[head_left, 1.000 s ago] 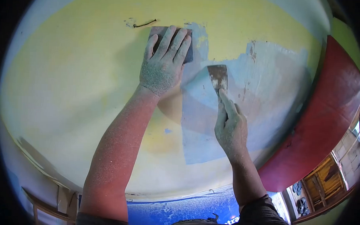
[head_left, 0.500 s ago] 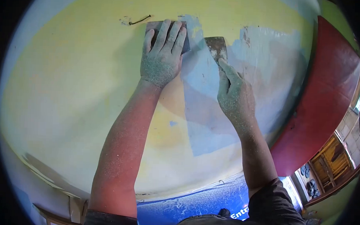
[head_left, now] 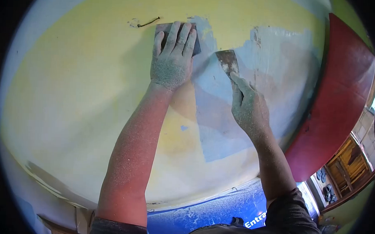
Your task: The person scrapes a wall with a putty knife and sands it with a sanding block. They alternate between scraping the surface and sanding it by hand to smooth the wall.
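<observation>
My left hand (head_left: 172, 58), coated in pale dust, presses a dark, square-cornered piece of sandpaper (head_left: 162, 28) flat against the painted wall (head_left: 81, 92). Its fingers point up and lie over the sheet, with the thumb side toward the right. To the right, my right hand (head_left: 250, 104) is closed around the handle of a putty knife (head_left: 228, 60). The knife's worn metal blade, spotted with pale residue, points up and slightly left over a light blue patch (head_left: 215, 134). The handle is mostly hidden in my fingers.
A bent dark wire or nail (head_left: 148, 22) sticks out of the wall at upper left. On the right stands a dark red door-like panel (head_left: 335, 93). Below the wall lies a dust-covered blue printed sheet (head_left: 217, 213). Footwear (head_left: 329, 193) sits beyond at lower right.
My right hand has moved down a little with the putty knife. My left hand stays on the sandpaper at nearly the same spot, and the view has shifted slightly.
</observation>
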Action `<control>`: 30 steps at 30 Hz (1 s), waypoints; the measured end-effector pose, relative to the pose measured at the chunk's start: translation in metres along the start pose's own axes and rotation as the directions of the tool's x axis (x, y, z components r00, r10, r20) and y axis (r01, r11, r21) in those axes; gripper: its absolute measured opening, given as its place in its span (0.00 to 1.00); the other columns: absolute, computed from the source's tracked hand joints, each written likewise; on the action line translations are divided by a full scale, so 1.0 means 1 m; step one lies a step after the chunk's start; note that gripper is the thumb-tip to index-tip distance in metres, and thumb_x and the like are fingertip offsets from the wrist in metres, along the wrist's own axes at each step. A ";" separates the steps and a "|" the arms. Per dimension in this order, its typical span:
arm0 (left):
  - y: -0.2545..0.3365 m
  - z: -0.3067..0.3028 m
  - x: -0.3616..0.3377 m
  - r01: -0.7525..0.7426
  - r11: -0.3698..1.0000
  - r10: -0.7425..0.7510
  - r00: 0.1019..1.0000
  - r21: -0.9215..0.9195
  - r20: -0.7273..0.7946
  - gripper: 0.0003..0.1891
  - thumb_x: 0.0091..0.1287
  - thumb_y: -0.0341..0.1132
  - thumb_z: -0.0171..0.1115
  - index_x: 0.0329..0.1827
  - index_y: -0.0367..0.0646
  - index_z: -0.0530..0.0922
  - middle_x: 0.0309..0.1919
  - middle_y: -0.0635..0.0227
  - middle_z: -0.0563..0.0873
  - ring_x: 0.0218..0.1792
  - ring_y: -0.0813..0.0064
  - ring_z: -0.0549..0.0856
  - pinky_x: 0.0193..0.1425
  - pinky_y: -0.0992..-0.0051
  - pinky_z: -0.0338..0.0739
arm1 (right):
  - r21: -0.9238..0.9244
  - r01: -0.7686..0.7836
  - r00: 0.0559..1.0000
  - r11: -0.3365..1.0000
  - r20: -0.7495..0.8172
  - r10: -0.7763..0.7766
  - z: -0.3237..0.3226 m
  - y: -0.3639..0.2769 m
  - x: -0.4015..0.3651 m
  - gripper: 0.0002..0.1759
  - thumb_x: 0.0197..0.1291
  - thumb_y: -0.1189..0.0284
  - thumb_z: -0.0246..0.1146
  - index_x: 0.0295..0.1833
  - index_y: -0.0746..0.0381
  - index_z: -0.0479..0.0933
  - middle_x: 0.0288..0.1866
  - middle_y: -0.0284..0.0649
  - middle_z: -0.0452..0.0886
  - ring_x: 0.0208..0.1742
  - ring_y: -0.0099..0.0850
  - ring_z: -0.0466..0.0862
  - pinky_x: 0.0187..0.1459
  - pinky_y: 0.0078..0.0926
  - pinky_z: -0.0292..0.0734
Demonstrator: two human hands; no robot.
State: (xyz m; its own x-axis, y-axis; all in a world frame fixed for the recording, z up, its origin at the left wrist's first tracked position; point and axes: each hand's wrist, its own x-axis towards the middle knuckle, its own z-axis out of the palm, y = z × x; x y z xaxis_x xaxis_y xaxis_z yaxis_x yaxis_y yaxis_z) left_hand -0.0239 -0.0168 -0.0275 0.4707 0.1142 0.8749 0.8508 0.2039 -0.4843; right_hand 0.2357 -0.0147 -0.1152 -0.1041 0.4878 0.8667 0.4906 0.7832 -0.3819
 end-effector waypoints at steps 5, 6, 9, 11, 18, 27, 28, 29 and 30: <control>-0.001 0.006 -0.001 -0.021 1.000 0.021 0.999 -0.002 -0.049 0.42 0.66 0.37 0.79 0.88 0.54 0.78 0.89 0.73 0.78 0.91 0.64 0.72 0.90 0.46 0.60 | -0.009 -0.095 0.994 0.995 0.050 0.095 -0.012 -0.022 0.032 0.20 0.86 0.65 0.61 0.74 0.54 0.88 0.51 0.64 0.92 0.52 0.66 0.93 0.55 0.63 0.87; -0.001 0.005 -0.001 -0.022 1.000 0.022 1.000 -0.010 -0.022 0.42 0.66 0.38 0.78 0.88 0.53 0.77 0.89 0.72 0.78 0.90 0.64 0.73 0.90 0.46 0.60 | 0.016 -0.039 0.999 0.999 -0.006 0.039 -0.008 -0.015 0.030 0.20 0.86 0.64 0.61 0.74 0.52 0.89 0.50 0.64 0.92 0.52 0.66 0.93 0.55 0.64 0.87; 0.000 0.002 -0.002 -0.021 1.000 0.020 1.000 -0.007 -0.024 0.42 0.67 0.38 0.78 0.88 0.53 0.77 0.89 0.71 0.79 0.91 0.64 0.73 0.91 0.45 0.59 | -0.055 -0.050 0.998 0.997 0.027 0.051 -0.007 -0.008 0.006 0.20 0.86 0.64 0.61 0.73 0.52 0.89 0.49 0.63 0.93 0.52 0.65 0.93 0.54 0.65 0.86; -0.001 0.005 -0.003 -0.016 1.000 0.016 0.999 -0.006 -0.030 0.43 0.67 0.37 0.78 0.88 0.53 0.76 0.89 0.71 0.78 0.91 0.63 0.72 0.91 0.45 0.58 | -0.010 -0.038 0.999 0.999 0.012 0.038 -0.004 -0.006 0.010 0.20 0.86 0.65 0.60 0.73 0.51 0.89 0.50 0.63 0.93 0.53 0.65 0.93 0.54 0.65 0.86; -0.001 0.003 -0.002 -0.028 0.999 0.027 0.999 0.025 0.020 0.43 0.66 0.38 0.79 0.88 0.52 0.76 0.90 0.71 0.76 0.92 0.62 0.70 0.93 0.44 0.57 | -0.009 -0.053 0.999 0.999 0.010 0.053 -0.015 -0.024 0.044 0.21 0.86 0.64 0.59 0.75 0.52 0.88 0.48 0.66 0.92 0.52 0.68 0.92 0.54 0.65 0.86; -0.002 0.007 -0.001 -0.039 0.999 0.038 0.997 -0.006 -0.062 0.41 0.67 0.36 0.78 0.87 0.52 0.77 0.89 0.71 0.78 0.90 0.63 0.73 0.91 0.45 0.58 | 0.033 -0.065 0.998 0.997 -0.019 0.065 -0.009 -0.027 0.057 0.19 0.87 0.66 0.61 0.73 0.57 0.90 0.59 0.65 0.91 0.61 0.63 0.92 0.60 0.52 0.88; -0.002 0.008 -0.001 -0.035 0.999 0.035 0.998 0.006 -0.056 0.41 0.67 0.36 0.78 0.87 0.52 0.78 0.88 0.71 0.80 0.90 0.63 0.74 0.91 0.46 0.58 | -0.003 -0.058 0.998 0.998 -0.004 0.058 -0.011 -0.024 0.051 0.20 0.86 0.66 0.60 0.73 0.54 0.90 0.55 0.64 0.91 0.59 0.65 0.92 0.58 0.56 0.87; -0.001 0.008 -0.003 -0.028 1.000 0.028 0.998 -0.004 -0.051 0.41 0.67 0.36 0.78 0.87 0.52 0.78 0.88 0.72 0.80 0.90 0.64 0.74 0.91 0.46 0.59 | -0.037 -0.050 0.999 0.998 0.011 0.050 -0.012 -0.021 0.041 0.21 0.85 0.65 0.59 0.73 0.52 0.90 0.52 0.63 0.92 0.56 0.66 0.92 0.56 0.60 0.87; 0.001 0.006 -0.003 -0.024 1.000 0.024 0.999 -0.013 -0.049 0.41 0.67 0.36 0.78 0.87 0.53 0.78 0.88 0.72 0.80 0.90 0.64 0.74 0.90 0.46 0.59 | -0.069 -0.041 0.999 0.997 0.022 0.042 -0.012 -0.018 0.033 0.21 0.85 0.64 0.58 0.73 0.50 0.89 0.48 0.63 0.93 0.53 0.68 0.93 0.54 0.64 0.87</control>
State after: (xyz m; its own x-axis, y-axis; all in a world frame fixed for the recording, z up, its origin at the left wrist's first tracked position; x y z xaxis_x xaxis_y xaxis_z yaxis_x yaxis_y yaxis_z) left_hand -0.0261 -0.0108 -0.0304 0.5015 0.0712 0.8622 0.8420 0.1887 -0.5054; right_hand 0.2334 -0.0172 -0.0755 -0.1021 0.5290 0.8425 0.5530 0.7341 -0.3940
